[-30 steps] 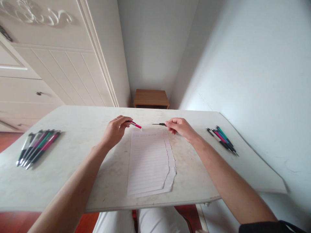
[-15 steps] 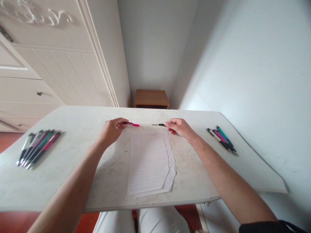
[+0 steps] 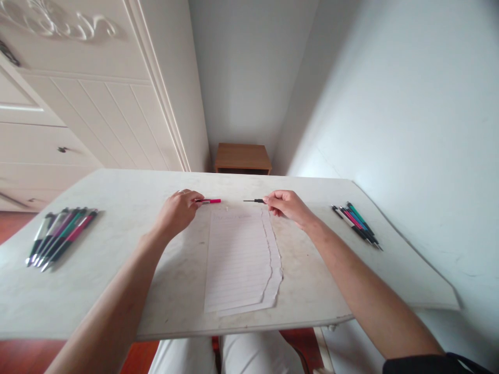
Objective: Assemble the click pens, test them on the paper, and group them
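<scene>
My left hand (image 3: 180, 212) is closed on a pink pen barrel (image 3: 214, 201), whose pink end points right toward the middle of the table. Opposite it, my right hand (image 3: 289, 205) pinches a black pen part (image 3: 259, 200) with a thin, dark refill-like rod (image 3: 248, 200) sticking out to the left. A gap separates the rod from the pink barrel. Just below both hands lie lined paper sheets (image 3: 237, 259) with torn right edges and faint writing along the top. My fingers cover the far ends of both pen parts.
Several pens (image 3: 62, 239) in different colours lie side by side on the left of the white table (image 3: 171, 291). Another group of pens (image 3: 358, 226) is at the right, near the wall. Beyond the far edge stands a small wooden cabinet (image 3: 243, 157); a white wardrobe (image 3: 97, 104) rises at the left.
My left hand has shifted slightly left with the pink barrel, and its fingers have turned a little. My right hand and the black part look unmoved.
</scene>
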The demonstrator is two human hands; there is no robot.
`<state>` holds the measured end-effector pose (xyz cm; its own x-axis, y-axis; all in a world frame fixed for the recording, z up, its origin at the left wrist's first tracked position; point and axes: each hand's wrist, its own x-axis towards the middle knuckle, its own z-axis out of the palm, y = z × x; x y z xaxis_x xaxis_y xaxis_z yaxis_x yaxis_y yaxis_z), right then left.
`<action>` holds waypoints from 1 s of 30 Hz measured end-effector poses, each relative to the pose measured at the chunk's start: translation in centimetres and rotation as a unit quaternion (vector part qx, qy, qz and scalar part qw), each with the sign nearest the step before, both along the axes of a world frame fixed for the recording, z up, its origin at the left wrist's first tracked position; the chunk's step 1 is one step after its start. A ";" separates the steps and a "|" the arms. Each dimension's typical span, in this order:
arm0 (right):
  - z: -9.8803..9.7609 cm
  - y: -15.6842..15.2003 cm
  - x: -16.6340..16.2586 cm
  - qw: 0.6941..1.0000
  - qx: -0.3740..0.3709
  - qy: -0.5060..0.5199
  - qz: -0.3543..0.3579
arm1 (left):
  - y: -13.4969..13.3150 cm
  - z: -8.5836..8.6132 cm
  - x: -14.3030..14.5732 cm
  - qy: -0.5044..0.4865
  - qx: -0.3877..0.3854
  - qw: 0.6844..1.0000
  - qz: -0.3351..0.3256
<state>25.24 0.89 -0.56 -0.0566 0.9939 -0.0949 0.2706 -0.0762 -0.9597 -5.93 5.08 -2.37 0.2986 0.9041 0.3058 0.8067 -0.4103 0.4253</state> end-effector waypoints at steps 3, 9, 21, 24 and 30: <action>0.0 -0.1 -0.1 1.000 0.006 0.002 0.006 | -0.6 0.7 0.6 -0.045 -0.001 0.999 0.008; 0.2 -0.4 -0.6 0.998 0.038 0.011 0.045 | -2.3 0.8 3.3 -0.125 0.087 0.984 -0.098; 0.5 -0.9 -1.2 0.995 0.061 0.036 0.067 | -2.9 0.0 4.7 -0.149 0.159 0.961 -0.167; 0.4 -0.7 -1.0 0.996 0.063 0.039 0.059 | -2.9 0.2 4.5 -0.149 0.153 0.964 -0.161; 0.9 -0.3 0.0 0.997 0.054 0.036 0.044 | -2.6 0.1 4.1 -0.148 0.150 0.967 -0.145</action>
<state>25.23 0.55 0.38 -0.1462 0.9891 0.0196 0.2019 0.0493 -0.9782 -1.83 2.50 -2.22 0.3857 0.6524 0.6523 0.4995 -0.7422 0.4469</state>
